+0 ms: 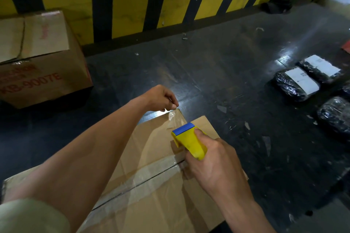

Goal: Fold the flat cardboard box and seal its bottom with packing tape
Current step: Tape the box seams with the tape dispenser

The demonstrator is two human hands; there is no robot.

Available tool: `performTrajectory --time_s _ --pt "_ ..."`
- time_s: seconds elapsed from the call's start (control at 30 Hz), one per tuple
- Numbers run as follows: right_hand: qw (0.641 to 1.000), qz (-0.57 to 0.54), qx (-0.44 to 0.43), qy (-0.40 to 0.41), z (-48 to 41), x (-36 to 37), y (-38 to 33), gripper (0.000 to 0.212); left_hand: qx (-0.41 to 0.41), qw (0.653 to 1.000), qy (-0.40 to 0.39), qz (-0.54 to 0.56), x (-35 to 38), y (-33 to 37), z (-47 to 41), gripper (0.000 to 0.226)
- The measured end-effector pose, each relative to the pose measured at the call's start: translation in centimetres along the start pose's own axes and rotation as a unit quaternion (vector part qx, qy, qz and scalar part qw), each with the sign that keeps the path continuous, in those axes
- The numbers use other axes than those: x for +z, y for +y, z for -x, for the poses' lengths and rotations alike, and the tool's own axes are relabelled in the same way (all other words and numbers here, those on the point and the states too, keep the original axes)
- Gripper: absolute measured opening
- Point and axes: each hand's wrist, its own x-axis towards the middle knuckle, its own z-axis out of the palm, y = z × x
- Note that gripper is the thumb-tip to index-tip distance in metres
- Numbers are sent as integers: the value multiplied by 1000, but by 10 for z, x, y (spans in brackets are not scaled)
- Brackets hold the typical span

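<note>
We judge we are laying a cross strip of tape over the box, which lies on the floor with one seam already taped. Our left hand, arm outstretched, pinches the tape end at the box's far edge. Our right hand has its grip clamped on the yellow dispenser; next we should draw it toward us, pressing down.

We see the brown cardboard box lying on the dark floor with its flaps folded shut and facing up. A strip of clear packing tape runs along the seam where the flaps meet, and a second, crinkled stretch of it reaches to the far corner of the box. The tape dispenser, yellow with a blue front edge, sits tilted just above the box's far end.
</note>
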Motion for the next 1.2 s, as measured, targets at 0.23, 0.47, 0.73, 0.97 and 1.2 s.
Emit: performTrajectory --time_s 0.23,0.47,0.73,0.97,1.2 --pt "1000 13 3 14 -1 4 -3 60 -58 997 -8 57 4 -7 2 12" --pt "999 33 11 19 -5 9 -4 52 -92 993 37 67 11 -3 8 28" --pt "999 28 -1 46 0 12 0 52 33 984 163 -67 30 0 34 8" --pt "998 25 -14 51 1 12 -2 53 57 982 142 -112 32 -7 52 22" --pt "999 39 -29 15 -3 -1 -3 60 71 972 206 -86 44 -23 60 25"
